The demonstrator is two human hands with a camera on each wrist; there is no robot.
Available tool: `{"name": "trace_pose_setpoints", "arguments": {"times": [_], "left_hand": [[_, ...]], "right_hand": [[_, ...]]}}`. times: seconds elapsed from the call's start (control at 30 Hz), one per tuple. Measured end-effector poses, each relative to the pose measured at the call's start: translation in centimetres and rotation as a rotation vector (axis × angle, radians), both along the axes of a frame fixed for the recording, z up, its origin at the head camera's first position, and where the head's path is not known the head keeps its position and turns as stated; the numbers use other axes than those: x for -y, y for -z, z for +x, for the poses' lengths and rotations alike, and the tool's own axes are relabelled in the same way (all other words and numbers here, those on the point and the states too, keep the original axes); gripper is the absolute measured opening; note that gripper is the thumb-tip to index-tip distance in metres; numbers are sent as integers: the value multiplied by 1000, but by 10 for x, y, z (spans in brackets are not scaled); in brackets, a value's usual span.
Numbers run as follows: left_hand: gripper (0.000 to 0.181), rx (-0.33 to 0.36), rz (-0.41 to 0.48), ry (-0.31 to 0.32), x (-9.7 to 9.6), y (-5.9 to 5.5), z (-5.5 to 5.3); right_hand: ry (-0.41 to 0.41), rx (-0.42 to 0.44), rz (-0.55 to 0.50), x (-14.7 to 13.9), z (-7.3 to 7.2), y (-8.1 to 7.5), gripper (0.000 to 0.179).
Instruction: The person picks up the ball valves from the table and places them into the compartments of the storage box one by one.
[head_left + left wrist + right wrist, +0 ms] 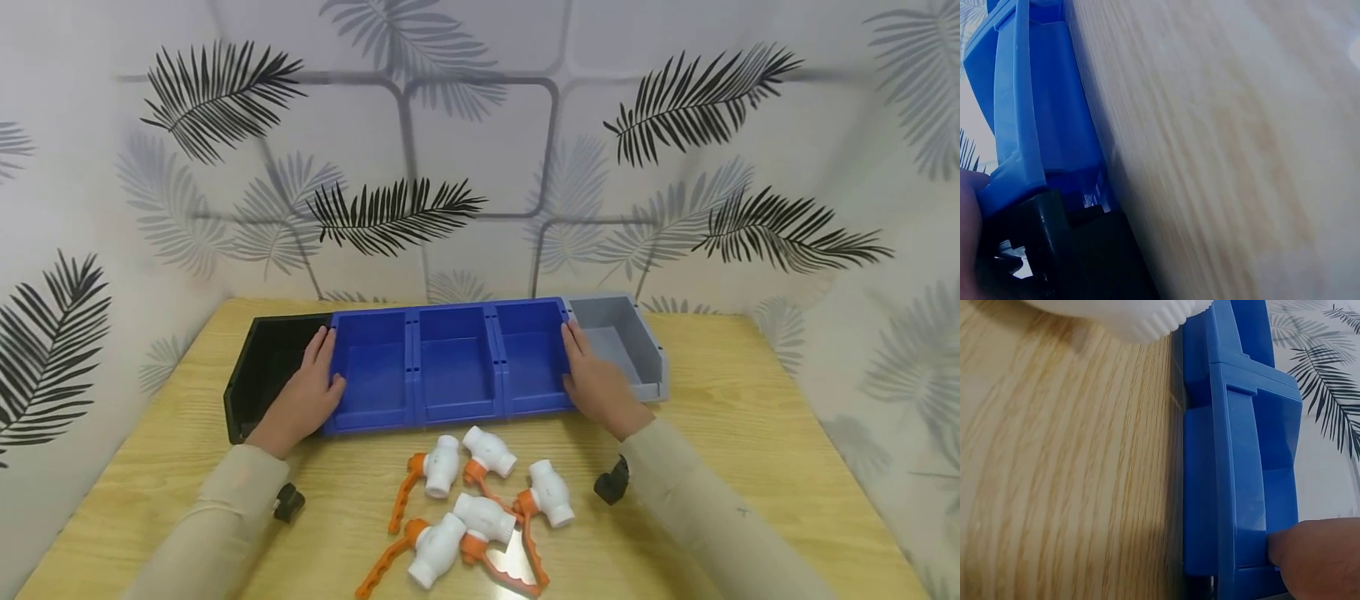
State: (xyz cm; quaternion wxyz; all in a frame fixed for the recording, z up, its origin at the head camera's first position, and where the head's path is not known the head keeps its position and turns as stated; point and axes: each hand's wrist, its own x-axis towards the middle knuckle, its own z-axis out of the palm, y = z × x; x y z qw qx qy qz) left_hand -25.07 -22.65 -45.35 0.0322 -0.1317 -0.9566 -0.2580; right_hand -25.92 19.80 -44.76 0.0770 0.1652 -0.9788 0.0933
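A row of joined open bins stands on the table: a black bin (pixel 264 358) at the left, three blue bins (pixel 453 367) in the middle, a grey bin (pixel 618 342) at the right. My left hand (pixel 303 400) rests on the wall between the black and the leftmost blue bin, fingers straight, thumb over the blue side. On the wall between the rightmost blue bin (pixel 534 350) and the grey one lies my right hand (pixel 600 387), its fingers extended. The right wrist view shows the right thumb (pixel 1319 556) inside a blue bin.
Several white valves (pixel 487 518) with orange handles lie loosely on the wooden table (pixel 712 467) in front of the bins. A wall covering with leaf prints (pixel 480 150) rises behind. Dark wrist devices (pixel 612 482) show below both sleeves.
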Motion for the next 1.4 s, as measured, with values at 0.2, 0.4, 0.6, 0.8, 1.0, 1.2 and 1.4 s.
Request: {"name": "trace_pose_setpoints", "arguments": {"times": [0.2,0.4,0.6,0.8,1.0,1.2,1.4], "left_hand": [[70,26,-17,10,-10,-2,-7],[70,27,-19,35,-19,-1,-13],[70,26,-24,36,-24,1,-13],[70,26,-10,35,-28,2,-11],[70,15,-7,34,-29,5,-13],[70,20,-10,31,-31,5,-12],[70,21,2,42,-33,3,-11]], "right_hand": [[41,26,-13,-9,6,-1,75],[65,32,-10,-17,12,-1,76],[70,19,2,-20,17,0,75],[90,1,3,-22,23,0,74],[102,-33,-2,-24,26,4,75],[127,-43,-19,-24,28,6,75],[137,-64,-8,-25,32,5,74]]}}
